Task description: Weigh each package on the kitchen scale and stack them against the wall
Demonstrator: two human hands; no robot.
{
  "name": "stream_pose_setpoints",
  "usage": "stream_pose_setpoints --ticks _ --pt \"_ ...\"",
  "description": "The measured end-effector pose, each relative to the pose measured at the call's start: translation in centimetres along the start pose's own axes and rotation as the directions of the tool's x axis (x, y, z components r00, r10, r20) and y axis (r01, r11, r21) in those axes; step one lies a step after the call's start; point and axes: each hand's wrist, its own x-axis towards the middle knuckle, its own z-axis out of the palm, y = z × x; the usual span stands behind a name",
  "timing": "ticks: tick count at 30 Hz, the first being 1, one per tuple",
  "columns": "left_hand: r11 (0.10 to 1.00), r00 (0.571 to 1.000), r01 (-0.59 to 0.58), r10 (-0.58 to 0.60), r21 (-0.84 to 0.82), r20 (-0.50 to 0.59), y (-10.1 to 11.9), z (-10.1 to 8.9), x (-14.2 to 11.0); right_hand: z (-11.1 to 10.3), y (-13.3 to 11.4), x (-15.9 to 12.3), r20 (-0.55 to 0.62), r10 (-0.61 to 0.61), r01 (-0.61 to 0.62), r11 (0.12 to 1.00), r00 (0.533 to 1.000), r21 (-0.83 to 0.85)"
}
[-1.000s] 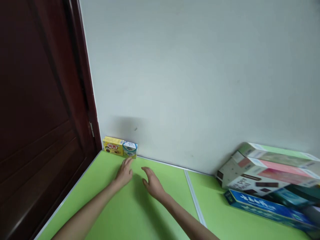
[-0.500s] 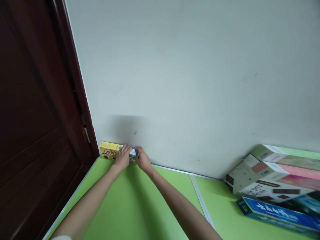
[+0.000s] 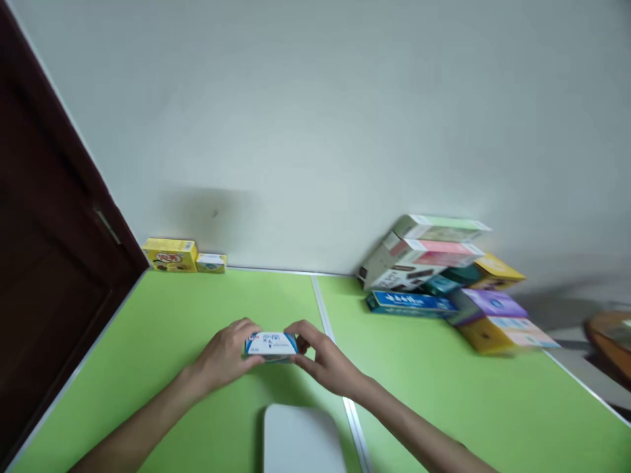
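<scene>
A small white and blue box (image 3: 271, 345) is held between both my hands, low over the green table (image 3: 187, 328) near its middle. My left hand (image 3: 224, 358) grips the box's left end with curled fingers. My right hand (image 3: 325, 358) pinches its right end. A yellow box (image 3: 170, 254) and a small pale box (image 3: 211, 263) stand against the wall at the far left corner.
A heap of several coloured cartons (image 3: 444, 276) lies against the wall at the right. A flat pale grey slab (image 3: 300, 437) lies on the table just in front of me. A dark wooden door (image 3: 44, 263) stands at the left. A metal seam (image 3: 335, 355) splits the tabletop.
Both hands were at the far left corner by the yellow box; they have drawn back toward me holding the white and blue box. The view has swung right and down.
</scene>
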Motion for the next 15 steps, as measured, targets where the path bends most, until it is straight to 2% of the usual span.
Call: stream_pose_setpoints --ticks 3,7,9,12,15 --pt "0.999 0.994 0.014 -0.01 -0.038 0.107 3.1 2.6 -2.2 -0.1 -0.4 -5.6 0.009 0.027 -0.028 0.999 1.0 0.027" --pt "0.996 0.981 0.063 -0.049 -0.067 0.189 5.4 5.5 -4.5 0.7 -0.2 -10.3 0.004 0.066 -0.067 0.996 0.998 0.051" --pt "0.992 0.978 0.089 -0.071 -0.085 0.198 5.3 7.0 -5.7 1.1 0.1 -11.6 0.008 0.078 -0.078 0.995 0.997 0.062" --pt "0.986 0.979 0.135 -0.118 -0.095 0.167 4.2 8.6 -7.1 1.5 0.7 -12.7 0.028 0.084 -0.086 0.995 0.996 0.044" --pt "0.978 0.979 0.199 -0.195 -0.061 0.059 2.9 9.3 -8.0 1.4 1.3 -13.3 0.029 0.104 -0.104 0.995 0.994 0.004"
